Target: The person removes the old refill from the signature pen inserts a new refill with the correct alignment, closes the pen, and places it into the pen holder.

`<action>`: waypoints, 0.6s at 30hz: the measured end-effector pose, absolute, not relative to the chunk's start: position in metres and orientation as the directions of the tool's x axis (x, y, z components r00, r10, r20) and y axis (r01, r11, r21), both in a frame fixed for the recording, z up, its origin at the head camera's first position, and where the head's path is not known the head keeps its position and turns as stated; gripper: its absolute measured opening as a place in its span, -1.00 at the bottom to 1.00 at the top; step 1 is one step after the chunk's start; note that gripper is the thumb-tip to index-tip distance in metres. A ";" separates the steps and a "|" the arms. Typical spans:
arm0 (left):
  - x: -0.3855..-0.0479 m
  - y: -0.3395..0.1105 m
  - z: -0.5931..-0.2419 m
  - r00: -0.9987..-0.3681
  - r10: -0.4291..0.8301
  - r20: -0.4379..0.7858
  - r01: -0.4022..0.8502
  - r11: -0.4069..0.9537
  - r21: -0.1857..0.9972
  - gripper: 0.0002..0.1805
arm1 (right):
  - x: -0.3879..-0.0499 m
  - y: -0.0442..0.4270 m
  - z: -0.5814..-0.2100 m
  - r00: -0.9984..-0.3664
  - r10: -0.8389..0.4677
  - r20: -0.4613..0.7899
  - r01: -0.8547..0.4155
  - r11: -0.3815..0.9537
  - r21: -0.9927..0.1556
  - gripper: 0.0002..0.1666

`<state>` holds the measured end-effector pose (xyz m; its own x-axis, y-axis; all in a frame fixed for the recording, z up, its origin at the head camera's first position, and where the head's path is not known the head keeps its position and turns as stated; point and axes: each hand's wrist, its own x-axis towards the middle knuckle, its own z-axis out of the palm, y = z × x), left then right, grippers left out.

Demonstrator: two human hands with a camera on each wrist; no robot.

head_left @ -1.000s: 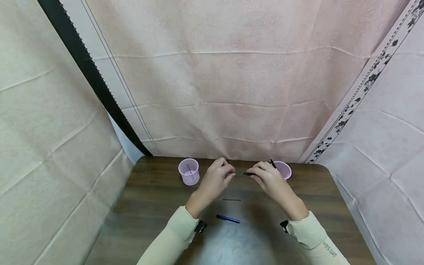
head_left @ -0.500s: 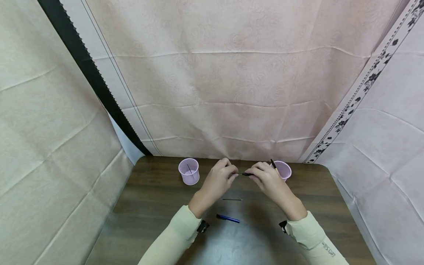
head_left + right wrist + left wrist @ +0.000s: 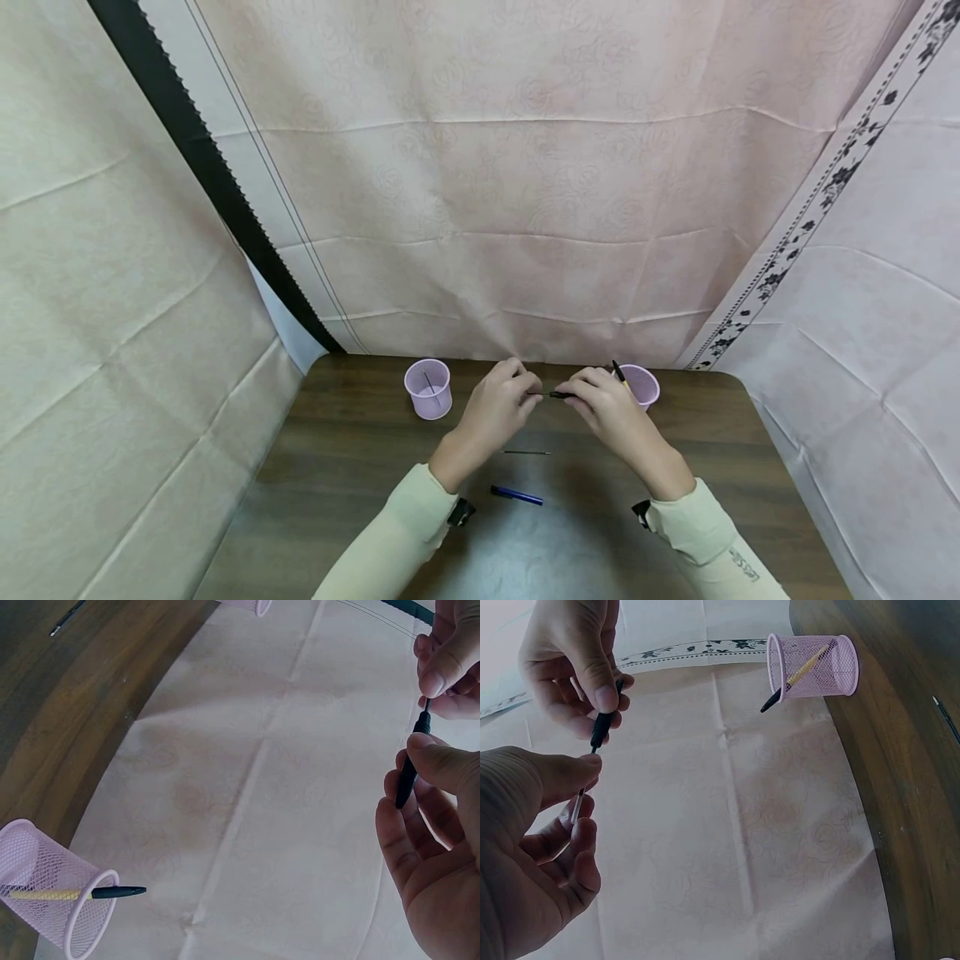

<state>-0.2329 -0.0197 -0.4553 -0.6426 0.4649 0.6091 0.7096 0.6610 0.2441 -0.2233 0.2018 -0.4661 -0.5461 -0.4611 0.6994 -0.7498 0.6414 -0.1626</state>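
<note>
Above the table's far part, my left hand (image 3: 497, 408) pinches a thin pen refill (image 3: 578, 804) between thumb and fingers. Facing it, my right hand (image 3: 611, 410) holds a black pen barrel (image 3: 407, 780) by thumb and fingertips. The refill runs in line with the barrel's tapered end, and a short length shows between the hands; how deep it sits inside is hidden. A second refill (image 3: 527, 452) lies on the table below the hands. Nearer still lies a blue pen barrel (image 3: 517, 496).
Left of the hands stands a pink mesh cup (image 3: 427, 390) with a thin refill in it. Another pink mesh cup (image 3: 642, 385), behind my right hand, holds a yellow and black pen (image 3: 118, 892). A cloth curtain (image 3: 510, 275) hangs beyond the wooden table (image 3: 330, 500).
My left hand has moved slightly right, toward the right hand. Less of the refill shows between them. The right hand has stayed nearly still.
</note>
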 end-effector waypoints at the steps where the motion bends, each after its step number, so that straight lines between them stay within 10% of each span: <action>1: -0.233 -0.020 -0.455 -0.644 0.465 0.607 0.708 0.664 0.243 -0.84 | -0.223 0.202 -0.466 -0.546 -0.462 0.698 -0.751 0.640 -0.164 -0.66; 18: -0.239 -0.038 -0.460 -0.680 0.459 0.572 0.669 0.708 0.228 -0.30 | -0.223 0.209 -0.464 -0.568 -0.435 0.699 -0.732 0.655 -0.188 -0.62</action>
